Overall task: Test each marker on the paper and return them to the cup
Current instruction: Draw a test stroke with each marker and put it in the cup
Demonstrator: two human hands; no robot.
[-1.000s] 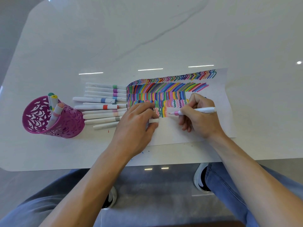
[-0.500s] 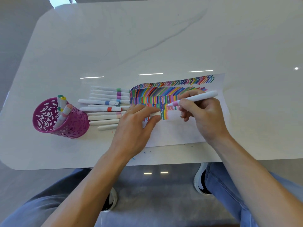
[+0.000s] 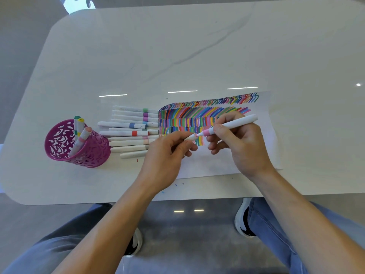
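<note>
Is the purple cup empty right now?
No, three markers stand inside the purple cup, their capped ends sticking up above its rim.

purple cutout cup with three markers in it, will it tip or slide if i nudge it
The purple perforated cup probably feels light: its wall is full of cutouts. On the glossy white table it would likely slide before tipping, being wide for its height. The three white markers lean out past the rim, so a sharp knock might rock it.
</note>
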